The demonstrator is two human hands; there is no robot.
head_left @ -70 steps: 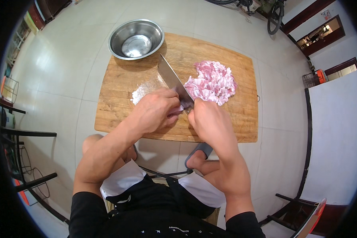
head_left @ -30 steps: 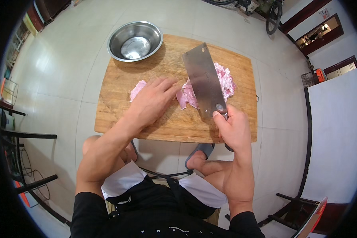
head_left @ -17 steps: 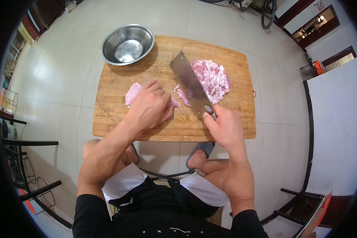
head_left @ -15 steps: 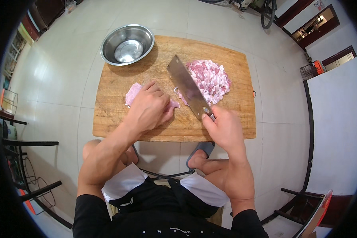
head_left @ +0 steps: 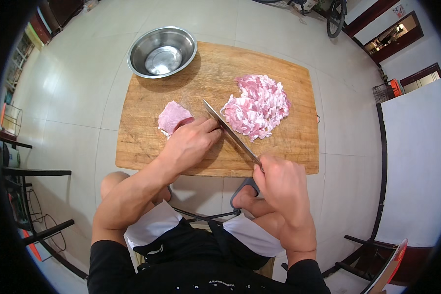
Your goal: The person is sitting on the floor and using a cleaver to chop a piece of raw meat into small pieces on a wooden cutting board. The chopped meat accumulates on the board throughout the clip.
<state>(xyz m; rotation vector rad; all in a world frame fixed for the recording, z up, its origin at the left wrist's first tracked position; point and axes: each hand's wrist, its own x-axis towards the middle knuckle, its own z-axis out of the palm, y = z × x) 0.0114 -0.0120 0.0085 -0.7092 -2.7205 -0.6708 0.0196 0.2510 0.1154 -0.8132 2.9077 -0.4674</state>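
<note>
Meat piece: it was seen left of centre in the frame, on the cutting board, partly covered by the left hand.
Left-hand grip: the fingers were curled downward; whether meat was pinched under them could not be told.
Cleaver: it was held nearly edge-on near the centre, with the blade just beside the curled fingers.
Right-hand grip: the handle was enclosed tightly by the right hand.
Cutting danger: a finger could be cut, it was judged, if the soft meat slipped.
Sliced pile: at upper right of centre; slices might be scattered by a sideways blade.
Steel bowl: placed at upper left.
</note>
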